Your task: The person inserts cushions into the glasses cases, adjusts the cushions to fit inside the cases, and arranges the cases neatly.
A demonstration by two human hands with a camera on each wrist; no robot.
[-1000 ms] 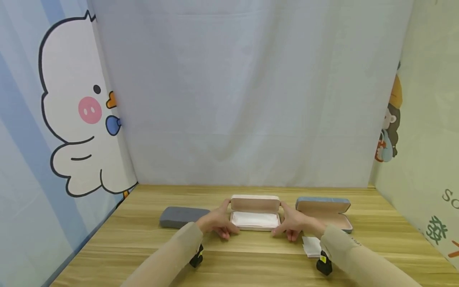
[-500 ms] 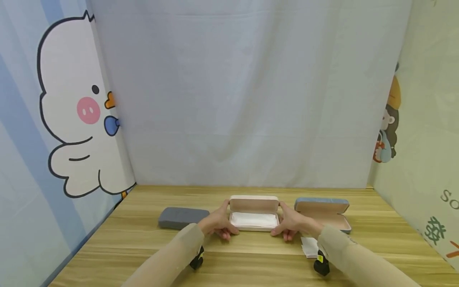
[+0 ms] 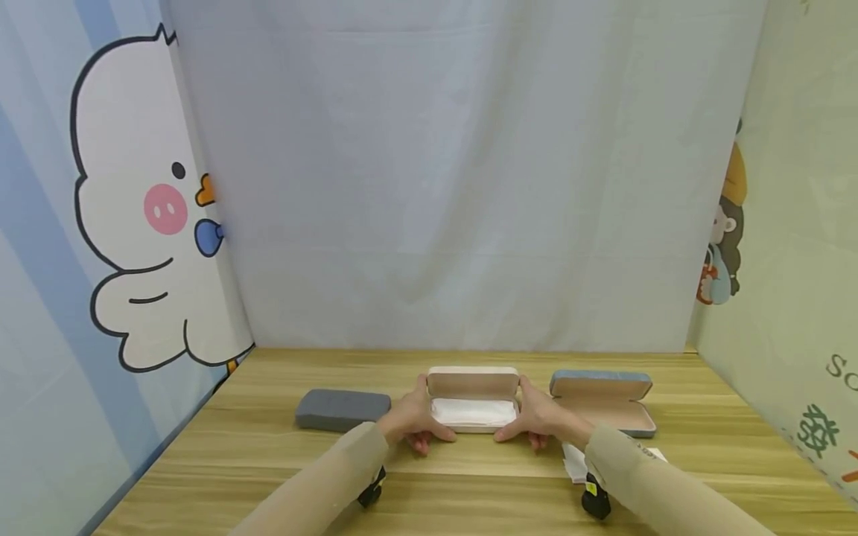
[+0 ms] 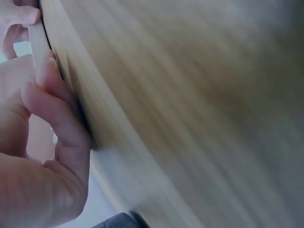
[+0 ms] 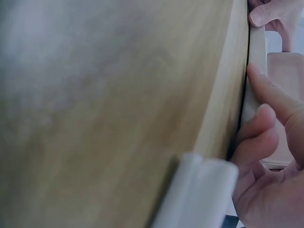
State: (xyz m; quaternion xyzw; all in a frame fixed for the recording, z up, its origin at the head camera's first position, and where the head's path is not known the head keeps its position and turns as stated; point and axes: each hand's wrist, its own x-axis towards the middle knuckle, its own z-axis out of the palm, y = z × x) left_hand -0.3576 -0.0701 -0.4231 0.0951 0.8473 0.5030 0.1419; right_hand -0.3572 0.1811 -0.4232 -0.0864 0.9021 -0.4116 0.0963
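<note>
The left hand (image 3: pixel 417 418) and right hand (image 3: pixel 540 415), gripping the open white case (image 3: pixel 473 385) between them by its ends, are now sliding their thumbs inward along its front edge, seemingly steadying it

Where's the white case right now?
In the head view, the open white case sits between the left hand and the right hand, with the closed grey case to its left and the open blue case to its right.

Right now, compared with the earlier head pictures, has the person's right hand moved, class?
Yes, slightly to the left: the right hand sits further from the open blue case, which has stayed put.
</note>
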